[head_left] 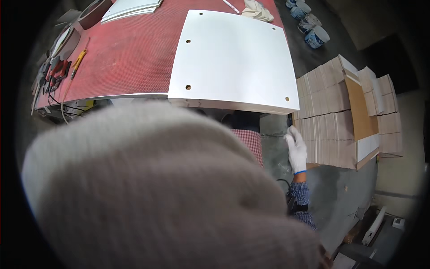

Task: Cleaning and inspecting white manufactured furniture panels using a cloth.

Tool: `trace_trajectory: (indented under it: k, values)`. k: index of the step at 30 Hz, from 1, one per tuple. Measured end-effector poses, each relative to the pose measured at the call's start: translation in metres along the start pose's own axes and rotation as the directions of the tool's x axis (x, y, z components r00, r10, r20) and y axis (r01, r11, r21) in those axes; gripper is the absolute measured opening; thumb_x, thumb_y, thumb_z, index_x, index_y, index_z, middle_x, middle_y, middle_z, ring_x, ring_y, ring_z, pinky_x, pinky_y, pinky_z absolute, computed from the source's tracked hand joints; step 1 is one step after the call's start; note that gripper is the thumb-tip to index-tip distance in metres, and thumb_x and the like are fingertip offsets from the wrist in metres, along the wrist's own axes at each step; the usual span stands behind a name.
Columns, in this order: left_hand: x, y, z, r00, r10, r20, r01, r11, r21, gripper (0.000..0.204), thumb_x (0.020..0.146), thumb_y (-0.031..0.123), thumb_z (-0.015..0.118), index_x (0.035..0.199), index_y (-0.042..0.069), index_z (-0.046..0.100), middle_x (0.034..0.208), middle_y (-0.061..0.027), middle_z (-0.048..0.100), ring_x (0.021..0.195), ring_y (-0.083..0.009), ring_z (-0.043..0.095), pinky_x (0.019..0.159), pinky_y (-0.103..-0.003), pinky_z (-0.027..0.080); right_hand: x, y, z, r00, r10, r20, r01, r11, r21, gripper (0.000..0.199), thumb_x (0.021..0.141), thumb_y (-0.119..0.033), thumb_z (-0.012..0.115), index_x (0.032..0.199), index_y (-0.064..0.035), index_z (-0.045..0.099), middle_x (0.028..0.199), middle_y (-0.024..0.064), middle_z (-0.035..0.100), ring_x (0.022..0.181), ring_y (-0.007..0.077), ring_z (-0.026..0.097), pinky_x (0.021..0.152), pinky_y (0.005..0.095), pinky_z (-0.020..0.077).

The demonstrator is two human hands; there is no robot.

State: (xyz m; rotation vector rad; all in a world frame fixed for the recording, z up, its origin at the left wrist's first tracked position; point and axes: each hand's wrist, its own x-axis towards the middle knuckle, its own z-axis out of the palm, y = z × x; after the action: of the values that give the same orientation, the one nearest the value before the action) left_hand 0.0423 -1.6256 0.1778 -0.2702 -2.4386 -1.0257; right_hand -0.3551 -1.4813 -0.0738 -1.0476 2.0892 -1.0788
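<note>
White knit covers the right hand point(296, 150), which hangs low beside a tall stack of boards point(322, 130). From where I stand, its fingers are loosely bent and the thumb stands slightly apart from them, so the grip looks slack; whether the fingertips touch the stack I cannot tell. A blue band circles the glove's cuff, and a blue checked sleeve point(300, 193) runs down below it.

Up and to the left of that hand lies a white panel point(233, 58), flat on a red textured table point(121, 49), its near end jutting past the table's edge. Dark-rimmed holes show near its sides. Directly right of the hand, the boards stand with pale edges showing, brown cardboard point(360, 107) set against them.

To the hand's left hangs red-and-white checked cloth point(251, 145). Closer to the viewer, a blurred knit shape point(148, 188) covers much of the scene; I can't tell whether it is the left hand, or how that one's grip stands.

Well beyond the hand are pale tubs point(316, 36) on the floor, and far to its left a yellow tool point(79, 60) on the table.
</note>
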Motion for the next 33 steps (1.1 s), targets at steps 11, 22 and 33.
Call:
trace_trajectory:
  k: [11,22,33]
  values:
    - [0.011,-0.011,0.009,0.986,0.132,0.105,-0.123,0.989,-0.084,0.017,0.091,0.018,0.067,0.095,0.003,0.074,0.091,-0.0122,0.071,0.081,-0.0194,0.070,0.072,-0.034,0.055,0.004,0.021,-0.018,0.996,0.061,-0.070,-0.060,0.998,0.018,0.047,0.102,-0.013,0.060,0.144,0.0046,0.051,0.138,0.0172,0.063,0.127,0.0228,0.060,0.109,0.0326,0.0445]
    - [0.024,-0.022,0.016,0.988,0.125,0.095,-0.122,0.992,-0.033,0.020,0.090,0.019,0.066,0.091,0.001,0.074,0.088,-0.0141,0.070,0.080,-0.0191,0.068,0.069,-0.034,0.054,0.066,-0.061,-0.065,0.998,-0.020,-0.059,0.018,0.999,-0.042,0.050,0.103,-0.019,0.060,0.146,0.0032,0.049,0.144,0.0192,0.057,0.127,0.0260,0.059,0.107,0.0360,0.0493]
    - [-0.003,-0.095,-0.055,0.283,-0.403,-0.870,0.401,0.874,-0.274,0.013,0.089,0.004,0.067,0.096,-0.006,0.070,0.093,-0.0135,0.071,0.084,-0.0159,0.067,0.071,-0.028,0.053,0.246,-0.192,-0.065,0.922,-0.375,0.091,0.375,0.814,-0.443,0.051,0.100,-0.031,0.063,0.143,-0.0054,0.055,0.137,0.0170,0.065,0.127,0.0288,0.062,0.105,0.0357,0.0484]
